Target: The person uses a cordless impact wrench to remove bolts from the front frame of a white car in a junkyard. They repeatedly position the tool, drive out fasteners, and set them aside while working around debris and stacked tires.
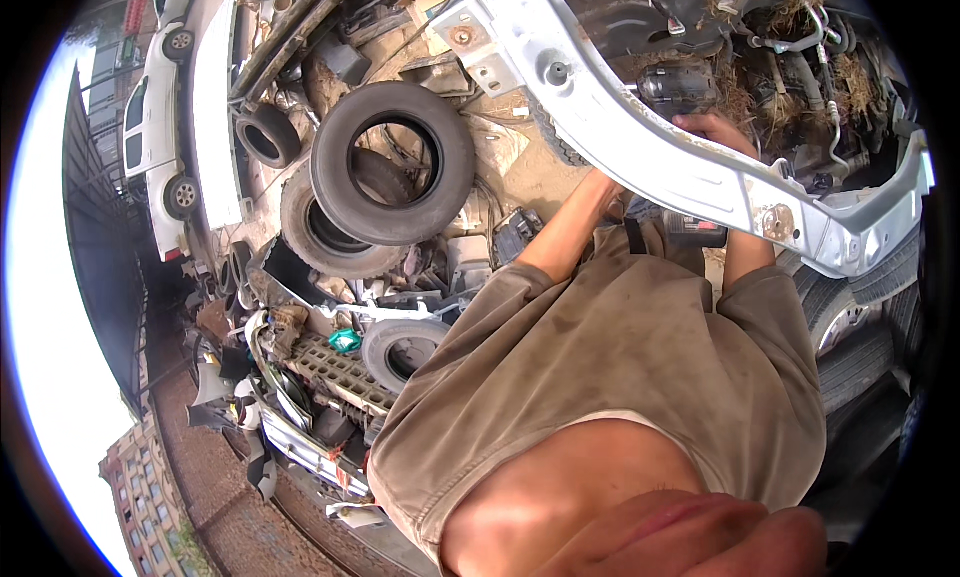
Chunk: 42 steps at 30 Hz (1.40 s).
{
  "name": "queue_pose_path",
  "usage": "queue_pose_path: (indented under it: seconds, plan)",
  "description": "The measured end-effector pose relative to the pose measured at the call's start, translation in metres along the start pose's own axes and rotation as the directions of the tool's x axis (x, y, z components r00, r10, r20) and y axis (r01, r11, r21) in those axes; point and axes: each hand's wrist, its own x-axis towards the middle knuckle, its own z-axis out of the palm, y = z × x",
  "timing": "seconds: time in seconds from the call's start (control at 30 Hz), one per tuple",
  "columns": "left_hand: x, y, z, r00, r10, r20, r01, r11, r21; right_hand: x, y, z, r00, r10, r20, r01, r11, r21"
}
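Observation:
A silver-painted car body beam (pixel 640 142) curves across the view and hides much of both hands. From the left, my left hand (pixel 608 194) reaches to its near edge; only the wrist and a little of the hand show, not how the fingers lie. Past the beam, my right hand (pixel 715 132) appears with bent fingers, closed around the hidden grip of a cordless power tool. The tool's black and red base (pixel 695 229) shows on the near side of the beam. A dark cylinder (pixel 675 85), seemingly its body, lies just beyond the fingers, pointing left.
Rusty vehicle parts (pixel 800 77) with dry straw fill the far right. A large tire (pixel 335 167) leans on another tire (pixel 300 227) at the left, among scrap metal and plastic. Stacked tires (pixel 860 367) stand close at the right. White vehicles (pixel 150 127) are parked far left.

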Motion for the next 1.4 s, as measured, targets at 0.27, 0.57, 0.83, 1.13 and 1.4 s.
queue_pose_path:
  seconds: [0.27,0.57,0.83,1.13,1.4]
  plan:
    - [0.03,-0.007,0.009,0.99,-0.141,0.004,0.137,0.952,-0.275,0.019,-0.025,-0.015,0.995,0.025,0.094,-0.036,0.993,0.113]
    - [0.032,0.005,0.023,0.977,-0.162,-0.141,0.125,0.963,-0.241,0.03,-0.026,-0.024,0.989,-0.041,0.145,0.026,0.994,0.104]
    - [0.044,0.002,0.021,0.991,-0.076,-0.111,0.055,0.982,-0.181,0.038,-0.031,-0.025,0.986,-0.034,0.162,0.02,0.996,0.09]
    - [0.049,-0.008,0.012,0.974,-0.172,-0.149,0.106,0.923,-0.371,0.052,-0.017,-0.032,0.99,-0.072,0.121,0.081,0.994,-0.074]
    - [0.055,-0.013,0.014,0.961,-0.173,-0.215,0.095,0.939,-0.331,0.05,-0.025,-0.031,0.997,0.044,0.056,-0.042,0.998,-0.039]
